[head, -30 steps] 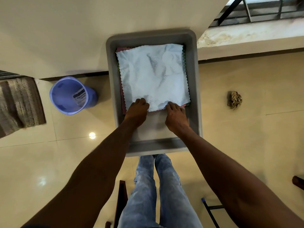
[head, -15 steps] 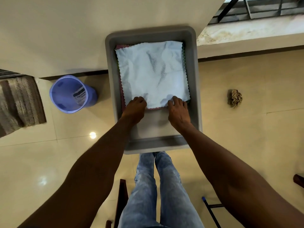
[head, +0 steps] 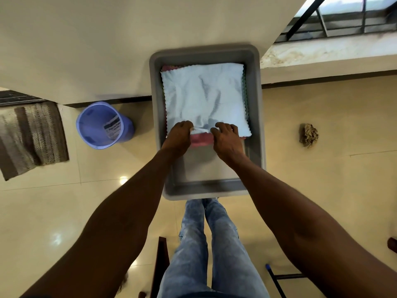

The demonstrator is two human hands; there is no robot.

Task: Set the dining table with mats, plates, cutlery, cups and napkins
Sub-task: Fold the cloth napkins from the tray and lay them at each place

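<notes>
From the head view, a grey plastic tub [head: 253, 125] sits in front of the person, above their knees, and holds a small stack of cloths. The top one is a pale blue napkin [head: 204, 93] with a zigzag edge, spread nearly flat and creased in soft folds, covering the far part of the tub's floor. Beneath it a pink cloth [head: 200, 140] shows along the near edge and peeks out again at the far left corner; a thin strip of green edging shows down the right side.

Both hands are at the napkin's near edge. The left hand [head: 179, 136] has its fingers curled down, and thumb and fingertips pinch the hem, which lifts a little off the pink layer. The right hand [head: 227, 139] is just beside it, its fingers bent and closed on the same hem; a short lifted fold of pale cloth runs between the two hands. The rest of the napkin lies beyond the fingers, flat on the stack. The near part of the tub's floor, under the wrists, is bare grey.

On the tiled floor to the left stands a lilac plastic bin [head: 94, 125] with a label inside, and farther left lies a striped brown mat [head: 30, 134]. To the right of the tub lies a crumpled brown wad [head: 309, 135]. Blue jeans [head: 206, 244] show below the tub.
</notes>
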